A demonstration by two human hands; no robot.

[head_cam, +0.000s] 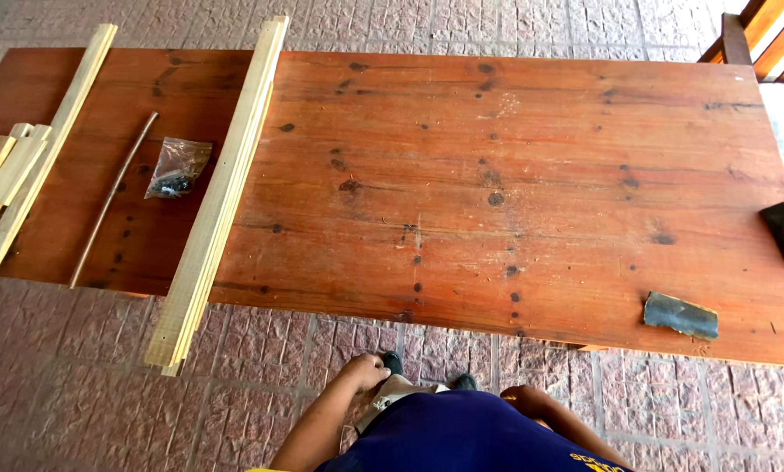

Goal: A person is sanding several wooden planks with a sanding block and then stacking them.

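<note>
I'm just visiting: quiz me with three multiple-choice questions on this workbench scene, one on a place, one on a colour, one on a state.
1. Where does the small plastic bag lie?
A. between the two long pale wood strips
B. on the floor
C. at the table's right end

2. What colour is the table?
A. white
B. reddish brown
C. green

3. What do the left hand and right hand hold?
A. a hammer
B. the bag
C. nothing off the table

Answers: 1 A, strips flank it. 2 B, stained planks. 3 C, both are by the person's waist.
</note>
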